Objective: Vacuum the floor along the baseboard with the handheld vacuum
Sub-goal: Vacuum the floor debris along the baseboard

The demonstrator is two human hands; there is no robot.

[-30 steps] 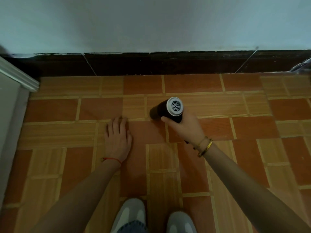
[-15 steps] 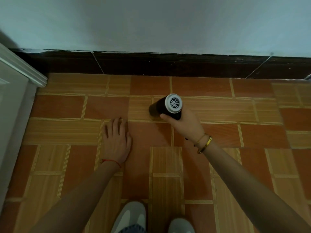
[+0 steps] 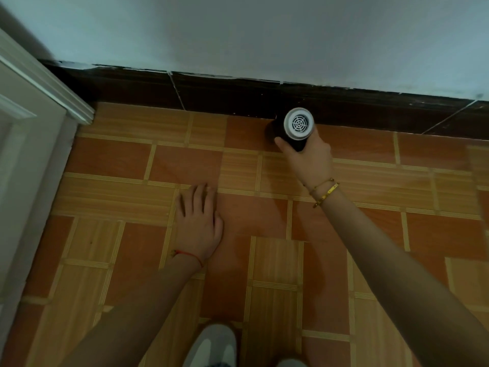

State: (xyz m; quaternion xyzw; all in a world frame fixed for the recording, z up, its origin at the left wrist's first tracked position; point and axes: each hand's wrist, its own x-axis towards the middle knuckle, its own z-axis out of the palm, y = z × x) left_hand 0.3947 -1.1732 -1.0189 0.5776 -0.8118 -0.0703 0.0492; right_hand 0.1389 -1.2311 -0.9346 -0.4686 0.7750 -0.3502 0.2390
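1. A white door frame (image 3: 39, 83) stands at the far left.
2. The left hand (image 3: 198, 223) lies flat on the tiled floor (image 3: 370, 234), fingers straight and close together.
3. The right hand (image 3: 308, 160) wraps its fingers around the handheld vacuum (image 3: 293, 128), whose front end meets the dark baseboard (image 3: 225, 94).

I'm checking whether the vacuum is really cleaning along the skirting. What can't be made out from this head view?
- Nozzle of the vacuum: hidden behind its own body; floor contact unclear.
- Right hand fingers: wrapped behind the vacuum.
- Dust by the baseboard: too dark and small.
- Shoes: cut off by the bottom edge.
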